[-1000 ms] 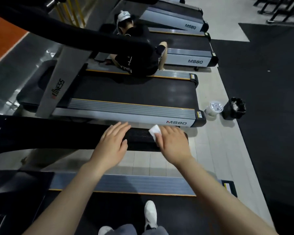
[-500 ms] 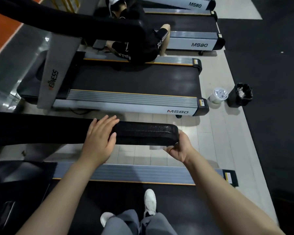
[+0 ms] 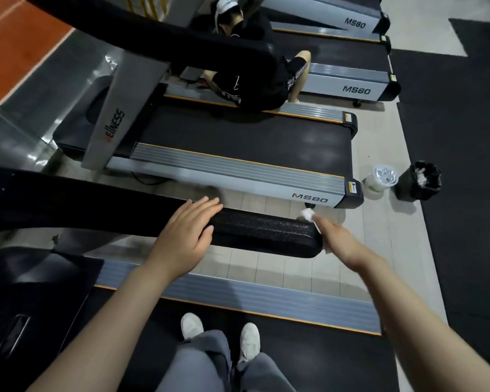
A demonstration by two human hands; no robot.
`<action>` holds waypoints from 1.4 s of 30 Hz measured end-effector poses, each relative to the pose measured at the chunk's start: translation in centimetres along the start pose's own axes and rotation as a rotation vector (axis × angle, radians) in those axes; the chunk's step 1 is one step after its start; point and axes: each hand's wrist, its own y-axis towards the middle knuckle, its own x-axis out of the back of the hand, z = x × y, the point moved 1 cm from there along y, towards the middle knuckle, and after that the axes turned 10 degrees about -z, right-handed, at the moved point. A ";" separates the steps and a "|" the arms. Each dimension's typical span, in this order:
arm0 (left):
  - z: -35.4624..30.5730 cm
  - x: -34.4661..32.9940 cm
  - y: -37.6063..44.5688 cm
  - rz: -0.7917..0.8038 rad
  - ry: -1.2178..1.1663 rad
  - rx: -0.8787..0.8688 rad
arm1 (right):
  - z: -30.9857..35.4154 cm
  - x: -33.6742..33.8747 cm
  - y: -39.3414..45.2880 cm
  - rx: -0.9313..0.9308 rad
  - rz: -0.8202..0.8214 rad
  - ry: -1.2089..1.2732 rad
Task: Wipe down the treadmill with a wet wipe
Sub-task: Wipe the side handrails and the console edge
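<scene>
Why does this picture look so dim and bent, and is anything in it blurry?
Head view: the wide-angle lens bows the treadmill handrail and floor lines; the lighting is dim, with soft glare on the grey floor at left; the right hand and wet wipe at the rail's end are slightly smeared, while the left hand looks sharper.

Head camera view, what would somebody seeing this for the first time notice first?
Probably the two bare forearms reaching to the black padded handrail mid-frame: the left hand rests flat on it, while the right hand presses a white wet wipe against its rounded end. Next, a person in black sitting on the neighbouring treadmill at the top, and a small black bin on the floor at right.
</scene>
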 end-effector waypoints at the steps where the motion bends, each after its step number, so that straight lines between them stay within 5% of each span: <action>1: 0.6 0.4 0.1 -0.003 -0.001 0.001 | 1.0 0.8 1.0 -0.009 0.122 -0.090; 4: 3.5 2.3 0.3 -0.066 0.008 0.070 | 3.8 0.8 3.8 -0.064 0.422 -0.246; 9: 9.8 6.8 1.0 -0.164 0.043 0.225 | 9.3 -4.9 6.6 -0.075 0.574 -0.538; 13: 14.9 10.5 -0.3 -0.257 0.107 0.348 | 16.6 -13.8 5.9 -0.083 0.643 -0.338; 18: 18.3 13.8 -4.9 -0.372 0.162 0.507 | 28.3 -25.4 3.9 0.214 0.733 -0.279; 24: 19.2 15.6 -8.8 -0.479 0.132 0.714 | 37.5 -36.6 3.3 0.304 0.767 -0.210; 29: 18.2 15.0 -9.7 -0.433 0.079 0.715 | 35.7 -34.7 3.6 0.371 0.830 -0.218; 34: 15.9 12.0 -8.0 -0.478 0.034 0.722 | 26.6 -28.4 6.2 0.232 0.695 -0.164; 42: 8.4 5.6 -4.7 -0.389 -0.091 0.554 | 17.3 -16.7 5.9 0.478 0.516 -0.353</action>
